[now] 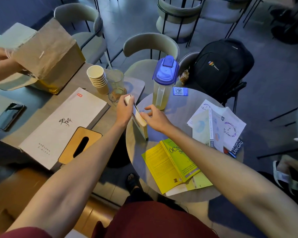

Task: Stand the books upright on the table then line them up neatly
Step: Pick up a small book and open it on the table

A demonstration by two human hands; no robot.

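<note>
A pale book (141, 127) stands upright near the left edge of the round grey table (177, 117). My left hand (125, 109) grips its far top corner. My right hand (156, 116) rests on its top edge with the fingers spread over it. A yellow-green book (170, 164) lies open and face down at the table's front, on top of another book. Further right, a white and blue book (213, 131) lies open and face down over other books, and a dark book (235, 149) pokes out beneath them.
A plastic pitcher with a blue lid (163, 83) and a blue QR card (180, 91) stand at the round table's back. The adjoining table holds stacked paper cups (97, 78), a glass (116, 86), a white box (64, 126), a wooden tissue box (80, 145) and a phone (8, 115). Another person's hands hold a cardboard box (48, 54).
</note>
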